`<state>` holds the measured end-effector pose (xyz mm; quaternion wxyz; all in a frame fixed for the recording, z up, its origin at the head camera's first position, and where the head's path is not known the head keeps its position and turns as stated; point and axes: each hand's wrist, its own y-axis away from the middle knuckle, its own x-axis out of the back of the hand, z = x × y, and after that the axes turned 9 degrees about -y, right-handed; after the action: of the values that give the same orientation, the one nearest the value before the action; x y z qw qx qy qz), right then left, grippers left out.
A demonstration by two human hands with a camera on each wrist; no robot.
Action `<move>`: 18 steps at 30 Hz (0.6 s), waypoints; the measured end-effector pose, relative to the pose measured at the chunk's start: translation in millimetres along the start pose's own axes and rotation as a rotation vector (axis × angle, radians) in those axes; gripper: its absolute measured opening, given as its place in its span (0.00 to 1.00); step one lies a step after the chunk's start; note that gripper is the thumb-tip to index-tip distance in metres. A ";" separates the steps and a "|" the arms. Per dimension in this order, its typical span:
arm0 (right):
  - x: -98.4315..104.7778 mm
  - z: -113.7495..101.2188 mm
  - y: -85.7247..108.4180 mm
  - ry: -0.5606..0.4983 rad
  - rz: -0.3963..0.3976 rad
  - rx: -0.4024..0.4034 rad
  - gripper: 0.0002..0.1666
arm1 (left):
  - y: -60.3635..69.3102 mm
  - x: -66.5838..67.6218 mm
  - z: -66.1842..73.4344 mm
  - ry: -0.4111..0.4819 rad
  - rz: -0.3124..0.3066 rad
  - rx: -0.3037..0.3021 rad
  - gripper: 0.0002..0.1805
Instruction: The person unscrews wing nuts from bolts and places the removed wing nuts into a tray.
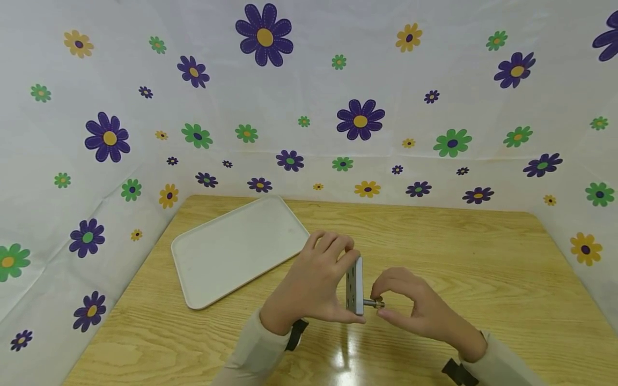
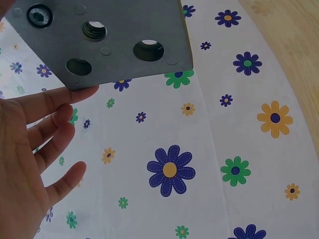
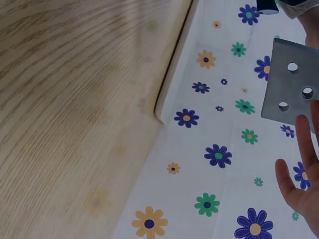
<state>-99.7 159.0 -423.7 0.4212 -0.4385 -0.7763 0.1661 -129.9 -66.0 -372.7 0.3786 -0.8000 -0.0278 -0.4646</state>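
Near the table's front, my left hand [image 1: 316, 281] grips a flat grey metal plate [image 1: 358, 287] by its edges, fingers above and thumb below. The plate stands on edge, off the table. Several round holes show in the left wrist view, and a socket-head bolt [image 2: 40, 16] sits in one of them. From the plate's right face sticks the bolt's shank [image 1: 369, 303]. At its end my right hand [image 1: 420, 306] pinches a small brass-coloured nut [image 1: 380, 303] between thumb and forefinger. Fingers partly cover the nut, so its exact shape is unclear.
A white rectangular tray [image 1: 236, 252] lies on the wooden table [image 1: 458, 246], left of and behind my hands. White flower-printed cloth [image 1: 314, 96] rises around the table's back and sides. Dark wrist straps [image 1: 296, 335] are on both forearms.
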 end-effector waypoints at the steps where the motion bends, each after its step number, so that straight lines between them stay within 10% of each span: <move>1: -0.8 0.9 -0.1 0.014 0.012 0.027 0.14 | 0.0 0.1 0.0 -0.001 0.000 0.001 0.48; 11: -9.1 7.2 -5.0 0.353 0.155 0.371 0.15 | 1.0 -0.3 -0.5 0.002 -0.022 0.011 0.49; 18: -5.6 3.4 -3.4 0.229 0.118 0.228 0.17 | 1.1 -0.6 -0.8 -0.005 -0.007 0.012 0.49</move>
<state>-102.7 152.8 -426.4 0.5436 -0.4486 -0.6723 0.2265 -130.4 -67.2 -373.5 0.3815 -0.7988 -0.0342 -0.4638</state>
